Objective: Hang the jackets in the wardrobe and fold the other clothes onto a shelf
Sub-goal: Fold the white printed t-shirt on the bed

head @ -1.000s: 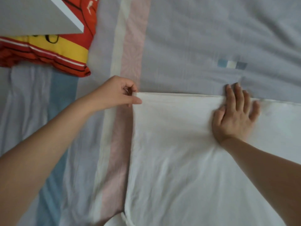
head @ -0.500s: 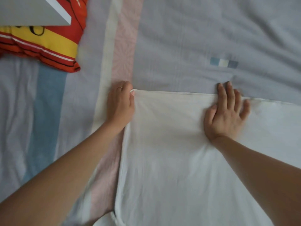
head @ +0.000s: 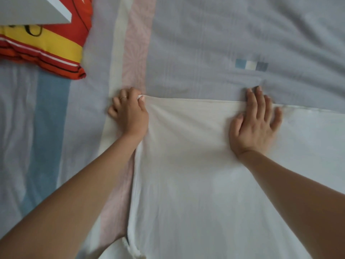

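White garment (head: 196, 165) lies spread flat on the bedsheet (head: 205, 43), its upper edge running straight across and its left edge beside the sheet's pink stripe (head: 137, 43). My left hand (head: 128, 113) is at the garment's upper left corner, fingers curled, thumb and forefinger pinching that corner. My right hand (head: 255, 124) lies flat on the garment further right along the same edge. Its fingers are straight and a little spread, with the tips reaching just past the edge onto the sheet. Between my hands, soft creases fan out from the pinched corner.

I judge I am squaring the garment up for a fold. To do it well I should draw the corner taut to the left while my right palm pins the cloth, so the upper edge lies straight. Then I should sweep the palm outward to chase the creases before folding. I should pull gently, since thin cloth like this will likely slide and bunch under a heavy hand.

Up and left of the garment, well apart from it, lies a red and yellow cloth (head: 46, 45), with a grey panel (head: 28, 10) overlapping it. Above the garment's upper edge, near my right fingertips, the sheet has a small row of coloured squares (head: 251, 64).
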Motion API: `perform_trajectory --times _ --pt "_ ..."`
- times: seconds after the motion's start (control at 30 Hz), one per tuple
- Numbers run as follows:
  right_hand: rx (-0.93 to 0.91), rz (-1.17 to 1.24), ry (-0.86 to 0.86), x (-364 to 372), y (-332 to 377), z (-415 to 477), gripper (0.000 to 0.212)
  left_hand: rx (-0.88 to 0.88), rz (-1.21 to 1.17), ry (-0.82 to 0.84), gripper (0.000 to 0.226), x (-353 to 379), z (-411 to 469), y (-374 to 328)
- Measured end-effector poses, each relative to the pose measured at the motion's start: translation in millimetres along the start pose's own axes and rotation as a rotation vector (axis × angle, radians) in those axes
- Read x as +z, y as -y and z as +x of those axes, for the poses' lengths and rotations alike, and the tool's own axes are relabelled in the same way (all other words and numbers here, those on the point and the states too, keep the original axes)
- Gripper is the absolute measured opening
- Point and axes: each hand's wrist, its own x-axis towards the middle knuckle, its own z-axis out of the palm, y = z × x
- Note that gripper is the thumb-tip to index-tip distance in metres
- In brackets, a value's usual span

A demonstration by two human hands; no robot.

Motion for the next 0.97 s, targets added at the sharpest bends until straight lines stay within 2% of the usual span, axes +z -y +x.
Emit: perform_trajectory --times 0.07,0.1,0.17,0.23,0.27,0.3,0.33,0.43,0.5,0.67,0.73,0.8,0.87,0.97 --pt "-0.003 -0.001 0.007 0 -1 1 0.064 0.026 0.052 -0.062 0.020 -3 -6 -6" --pt "-0.001 0.002 0.011 -1 -1 0 0.064 0.112 0.069 -0.137 0.028 -6 -14 -10" --pt "0.005 0.007 0.014 -1 0 -2 0.065 0.467 -0.027 -0.225 0.044 -11 -40 -17" --pt "-0.001 0.010 0.012 -1 0 -3 0.065 0.968 -0.088 -0.079 0.048 -8 -80 -22" --pt "-0.002 0.010 0.010 -1 0 -2 0.065 1.174 -0.024 0.029 0.051 -6 -95 -22" --pt "-0.001 0.009 0.010 -1 -1 -2 0.065 1.290 0.080 0.115 0.055 -2 -101 -20" --pt "0.002 0.008 0.012 0 -1 -1 0.065 1.305 0.167 0.159 0.061 3 -95 -17" --pt "-0.004 0.011 0.002 2 -2 -2 0.065 1.020 0.297 0.137 0.073 13 -49 -23" --pt "-0.008 0.013 0.000 3 -3 -1 0.065 0.895 0.308 0.124 0.073 15 -22 -35" --pt "-0.052 0.029 -0.007 0 -3 -2 0.068 0.759 0.270 0.121 0.065 23 -18 -47" --pt "-0.293 0.060 0.013 -4 -3 -2 0.068 0.617 0.245 0.135 0.062 21 -20 -57" --pt "-0.737 0.004 0.110 -10 -1 -7 0.066 0.471 0.160 0.117 0.060 17 -38 -62" --pt "-1.095 -0.102 0.161 -16 -7 -16 0.062 0.507 0.018 -0.001 0.061 12 -77 -59" --pt "-1.275 -0.135 0.249 -34 -50 -68 0.066 0.689 -0.182 -0.029 0.063 0 -175 -28"
